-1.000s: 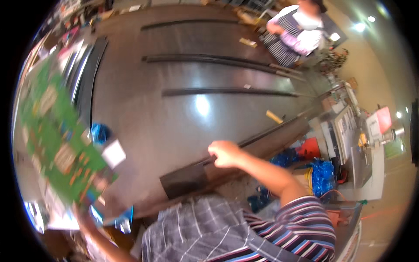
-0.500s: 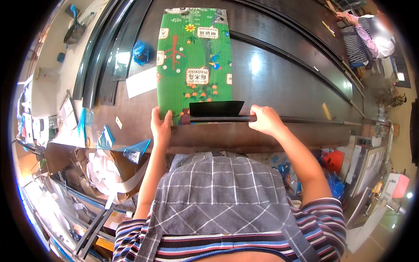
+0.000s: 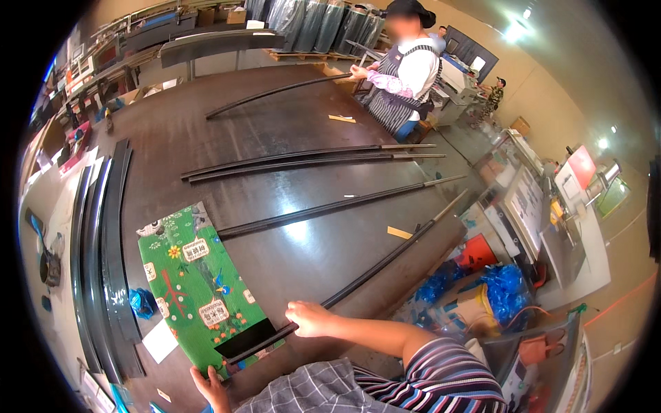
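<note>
My right hand (image 3: 308, 319) is closed round a long dark rod (image 3: 375, 272) that slants across the table's near side, its far end paler and thinner. At the rod's near end a flat black strip (image 3: 242, 336) lies over a green printed mat (image 3: 196, 282) with cartoon animals and flowers. By the mat's near left corner is my left hand (image 3: 211, 389), fingers apart, its fingertips at the mat's edge; it holds nothing that I can see.
Several similar rods (image 3: 310, 161) lie across the dark table (image 3: 158, 117). Long black strips (image 3: 103, 261) line its left side, beside a blue wrapped bundle (image 3: 142, 303) and white sheet (image 3: 160, 341). Across the table, a person (image 3: 406, 76) holds another rod. Blue plastic (image 3: 506, 292) fills the right-hand floor area.
My view has swung up and to the right, bringing the far table and the person's rod into sight. My right hand still grips the rod; my left stays by the mat's corner.
</note>
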{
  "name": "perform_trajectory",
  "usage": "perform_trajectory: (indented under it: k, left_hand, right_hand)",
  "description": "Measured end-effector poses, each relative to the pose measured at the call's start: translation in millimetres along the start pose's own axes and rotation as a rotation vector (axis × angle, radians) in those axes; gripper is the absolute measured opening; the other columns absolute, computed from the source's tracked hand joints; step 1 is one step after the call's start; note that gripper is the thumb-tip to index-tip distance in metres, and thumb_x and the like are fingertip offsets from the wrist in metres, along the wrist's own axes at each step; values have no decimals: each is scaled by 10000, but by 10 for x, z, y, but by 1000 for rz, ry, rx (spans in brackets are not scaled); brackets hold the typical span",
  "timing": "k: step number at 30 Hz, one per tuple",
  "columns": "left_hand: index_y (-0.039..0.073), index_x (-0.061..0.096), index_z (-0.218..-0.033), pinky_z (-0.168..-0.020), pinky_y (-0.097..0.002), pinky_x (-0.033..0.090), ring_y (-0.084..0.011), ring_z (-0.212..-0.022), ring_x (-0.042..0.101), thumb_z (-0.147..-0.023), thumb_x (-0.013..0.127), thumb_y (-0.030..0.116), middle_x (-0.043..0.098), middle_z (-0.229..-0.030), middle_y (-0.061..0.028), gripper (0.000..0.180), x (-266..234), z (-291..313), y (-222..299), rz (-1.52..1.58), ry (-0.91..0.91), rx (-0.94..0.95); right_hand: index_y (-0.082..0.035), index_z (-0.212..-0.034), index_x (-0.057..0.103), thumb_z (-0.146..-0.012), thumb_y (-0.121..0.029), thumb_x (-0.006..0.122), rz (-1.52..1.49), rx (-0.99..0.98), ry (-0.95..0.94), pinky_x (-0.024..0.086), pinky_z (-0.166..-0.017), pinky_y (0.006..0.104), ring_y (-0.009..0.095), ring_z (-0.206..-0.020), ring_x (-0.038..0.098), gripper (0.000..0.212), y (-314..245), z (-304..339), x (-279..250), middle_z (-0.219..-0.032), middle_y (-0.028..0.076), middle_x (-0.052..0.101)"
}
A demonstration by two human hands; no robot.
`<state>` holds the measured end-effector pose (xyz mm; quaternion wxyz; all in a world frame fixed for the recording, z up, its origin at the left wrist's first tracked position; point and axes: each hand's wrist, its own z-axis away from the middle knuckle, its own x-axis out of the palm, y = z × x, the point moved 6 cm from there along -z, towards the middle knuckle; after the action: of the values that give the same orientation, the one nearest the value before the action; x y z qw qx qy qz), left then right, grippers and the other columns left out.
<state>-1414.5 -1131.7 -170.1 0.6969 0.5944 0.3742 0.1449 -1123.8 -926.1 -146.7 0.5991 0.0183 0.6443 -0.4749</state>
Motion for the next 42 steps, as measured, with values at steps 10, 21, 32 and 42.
perform_trajectory:
  k: [10, 21, 32, 42]
  left_hand:
    - [10, 577, -1101, -792, -484, 487, -400, -918, 597, -838, 677, 352, 619, -1029, -205, 442, -148, -260, -807, -593, 75, 121]
    - [13, 557, -1174, -923, -502, 438, -401, -1071, 548, -821, 664, 301, 577, -1186, -172, 468, 80, 43, 541, -709, 460, 597]
    - [-15, 277, -1493, -1183, -550, 21, -368, -1488, 97, -889, 531, 427, 172, -1592, -209, 790, 1107, -254, 766, -879, -377, 210]
    - [82, 288, -1515, -1199, -511, 32, -323, -1491, 110, -950, 499, 376, 172, -1603, -158, 670, 1500, -1235, 802, -1109, -235, 325]
  right_hand:
    - [-32, -827, 572, -672, -91, 680, 43, -32, 19, 504, -745, 470, 359, -914, 589, 198, -57, -73, 205, -926, 154, 571]
    - [58, -1466, 278, -879, -581, 564, 299, 206, 283, 218, -1140, 554, 385, -1412, 290, 914, -91, 304, 176, -1479, 248, 358]
    - [60, -1479, 260, -953, -601, 395, 414, 247, 309, 146, -1167, 572, 345, -1478, 164, 855, 9, -114, 141, -1565, 239, 222]
    - [20, -1489, 280, -944, -581, 425, 373, 245, 460, 128, -1174, 568, 346, -1481, 147, 824, 263, -1032, -225, -1568, 243, 205]
